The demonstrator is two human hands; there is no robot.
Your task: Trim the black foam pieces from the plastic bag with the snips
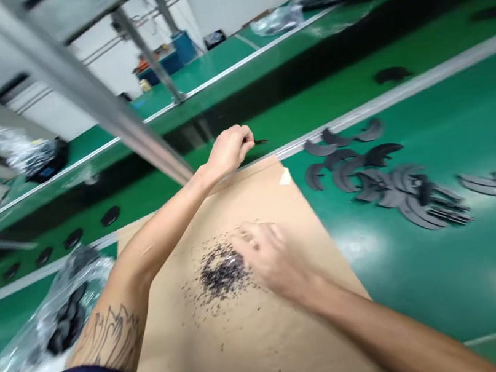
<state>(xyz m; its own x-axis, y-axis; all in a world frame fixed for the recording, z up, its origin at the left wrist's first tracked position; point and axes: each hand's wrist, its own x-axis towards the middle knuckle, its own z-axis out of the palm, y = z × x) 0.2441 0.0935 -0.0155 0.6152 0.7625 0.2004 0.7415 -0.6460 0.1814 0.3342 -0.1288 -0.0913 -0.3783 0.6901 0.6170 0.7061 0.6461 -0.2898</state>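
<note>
My left hand [233, 147] is stretched out over the far edge of the brown sheet, above the green belt. Its fingers are closed on a thin black piece [261, 141], of which only a tip shows. Just beside a scattered heap of tiny black bits [221, 272] hovers my right hand [261, 247], its fingers bent down but smeared by motion. Whether it holds a bit cannot be made out. Under both lies the brown paper sheet [251, 366].
Curved black parts [380, 182] lie loosely heaped on the green table right of the sheet. Round dark parts [73, 238] sit spaced along the belt [275, 116]. A clear plastic bag [25, 350] with black parts is at left. A slanted metal post [89, 91] stands near my left arm.
</note>
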